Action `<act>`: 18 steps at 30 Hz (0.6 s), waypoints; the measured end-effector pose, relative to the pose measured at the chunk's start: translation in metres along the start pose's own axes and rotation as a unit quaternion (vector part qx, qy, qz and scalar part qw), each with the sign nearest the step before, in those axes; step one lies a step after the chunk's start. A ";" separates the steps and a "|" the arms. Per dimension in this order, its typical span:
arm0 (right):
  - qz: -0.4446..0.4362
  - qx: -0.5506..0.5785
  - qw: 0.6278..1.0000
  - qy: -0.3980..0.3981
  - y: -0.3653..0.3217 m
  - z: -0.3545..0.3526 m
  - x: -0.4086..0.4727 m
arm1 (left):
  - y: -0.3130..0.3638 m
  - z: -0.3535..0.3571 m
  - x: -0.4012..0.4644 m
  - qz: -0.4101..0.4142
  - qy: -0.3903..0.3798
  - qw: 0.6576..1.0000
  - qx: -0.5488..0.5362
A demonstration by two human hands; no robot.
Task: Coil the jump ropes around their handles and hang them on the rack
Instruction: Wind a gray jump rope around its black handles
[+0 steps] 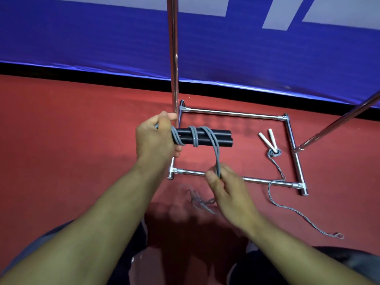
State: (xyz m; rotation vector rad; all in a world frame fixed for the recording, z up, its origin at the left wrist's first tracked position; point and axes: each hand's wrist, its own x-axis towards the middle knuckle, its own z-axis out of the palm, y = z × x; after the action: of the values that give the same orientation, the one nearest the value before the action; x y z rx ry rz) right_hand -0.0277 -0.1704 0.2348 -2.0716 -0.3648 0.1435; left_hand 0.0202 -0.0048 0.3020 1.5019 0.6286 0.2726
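- Clearly the coiling of one rope is under way: the left hand grips one end of the two black handles, which lie side by side and level, so that they act as a single spool and their free ends stay open for more turns.
- Several turns of the grey rope already cross both handles near the left hand; starting close to the grip probably keeps the early loops from sliding off.
- From the last turn the rope drops down to the right hand, which pinches it between thumb and fingers below the handles; held taut like this, each new turn can be laid snug.
- Slack rope trails below the right hand to the red floor, blurred, so I judge there is more to wind.
- A second rope with white handles lies on the floor inside the base of the metal rack, its grey cord partly coiled at the handles and trailing out over the near bar; it sits near at hand, likely next in turn.
- An upright pole of the rack rises just behind the left hand; nothing visible hangs on it yet.
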 end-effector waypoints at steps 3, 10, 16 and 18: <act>0.029 0.176 0.968 -0.174 -0.004 0.001 -0.006 | 0.000 -0.004 0.003 -0.023 -0.006 1.000 0.011; -0.007 0.053 0.998 -0.026 0.016 -0.021 0.022 | -0.004 -0.023 -0.004 0.000 -0.224 0.960 0.166; -0.127 -0.045 0.986 0.099 0.007 -0.043 0.034 | -0.016 -0.023 0.002 0.006 -0.190 0.949 0.251; -0.198 -0.089 0.970 0.105 0.006 -0.043 0.028 | -0.019 -0.021 0.005 0.038 -0.157 0.948 0.275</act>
State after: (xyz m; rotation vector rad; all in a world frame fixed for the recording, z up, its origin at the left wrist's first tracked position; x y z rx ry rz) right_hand 0.0107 -0.1997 0.2529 -2.1179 -0.6704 -0.3576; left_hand 0.0087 0.0139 0.2836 2.0564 0.4034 -0.1007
